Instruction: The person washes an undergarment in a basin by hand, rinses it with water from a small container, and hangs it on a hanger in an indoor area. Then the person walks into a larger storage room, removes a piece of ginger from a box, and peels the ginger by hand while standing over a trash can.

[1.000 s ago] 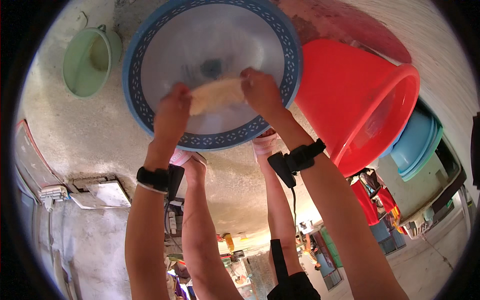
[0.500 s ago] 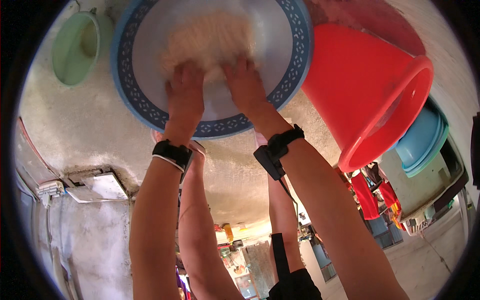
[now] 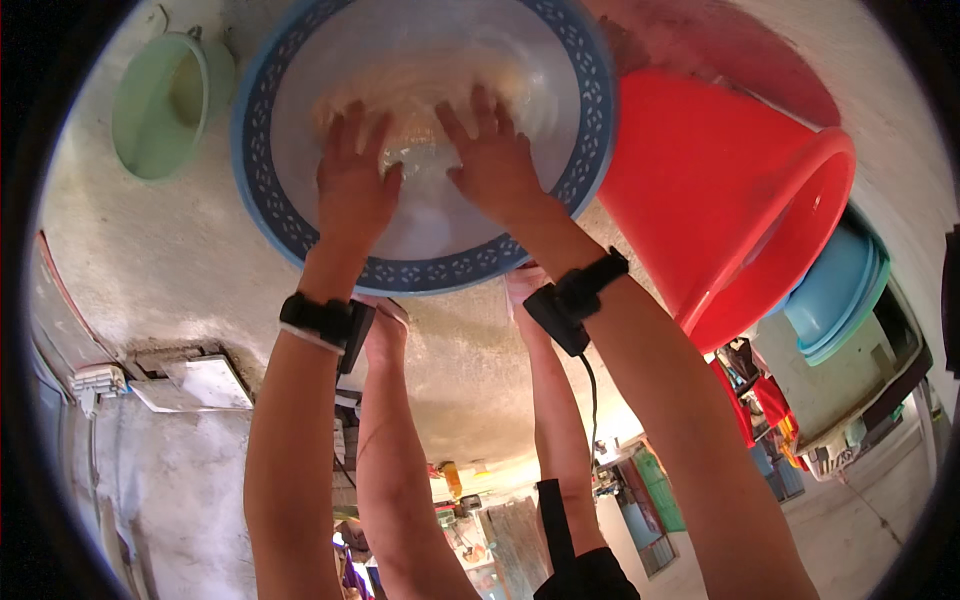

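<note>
With left hand (image 3: 352, 190) and right hand (image 3: 492, 155) pressing spread-fingered on pale cloth (image 3: 425, 100) in the round blue-rimmed plastic basin (image 3: 590, 120) at upper centre, hard pushing could slop water over.

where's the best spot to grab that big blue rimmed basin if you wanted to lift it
Probably by the wide patterned rim of the basin, one hand at each side. It sits upright with water inside, so a level two-sided grip should keep it from tipping. The left hand and right hand are both pressed inside it now. The red tub crowds its right edge, so the near and left sides are freer.
</note>
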Action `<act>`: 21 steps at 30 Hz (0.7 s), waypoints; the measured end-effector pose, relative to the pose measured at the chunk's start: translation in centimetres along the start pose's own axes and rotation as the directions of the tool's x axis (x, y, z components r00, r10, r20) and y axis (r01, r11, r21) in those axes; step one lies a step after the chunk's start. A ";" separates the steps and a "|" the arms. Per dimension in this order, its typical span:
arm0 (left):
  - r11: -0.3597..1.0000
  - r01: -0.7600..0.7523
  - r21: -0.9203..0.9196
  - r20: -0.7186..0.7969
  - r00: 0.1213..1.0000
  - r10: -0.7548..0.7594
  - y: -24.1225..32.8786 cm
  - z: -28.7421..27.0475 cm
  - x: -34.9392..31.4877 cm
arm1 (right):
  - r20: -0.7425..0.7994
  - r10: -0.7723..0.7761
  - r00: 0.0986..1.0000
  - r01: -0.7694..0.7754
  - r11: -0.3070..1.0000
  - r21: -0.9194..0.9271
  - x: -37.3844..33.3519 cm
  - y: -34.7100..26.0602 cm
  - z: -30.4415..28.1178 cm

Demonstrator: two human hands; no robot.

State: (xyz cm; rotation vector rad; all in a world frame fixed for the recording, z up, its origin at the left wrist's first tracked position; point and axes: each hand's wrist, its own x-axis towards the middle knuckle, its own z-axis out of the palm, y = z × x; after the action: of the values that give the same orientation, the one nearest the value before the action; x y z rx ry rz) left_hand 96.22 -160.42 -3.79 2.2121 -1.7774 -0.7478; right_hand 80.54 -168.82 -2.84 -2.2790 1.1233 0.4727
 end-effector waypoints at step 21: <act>-0.178 0.618 -0.766 0.642 0.720 -0.266 3.0 3.2 -3.3 | 0.214 0.376 0.902 -0.212 -0.047 0.976 -7.5 -5.5 -5.7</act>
State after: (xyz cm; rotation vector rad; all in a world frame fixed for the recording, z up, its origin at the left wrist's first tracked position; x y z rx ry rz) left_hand 91.58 -157.55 -4.27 1.4596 0.1126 -1.7712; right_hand 80.91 -164.96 7.38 -0.6963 1.3443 -0.3528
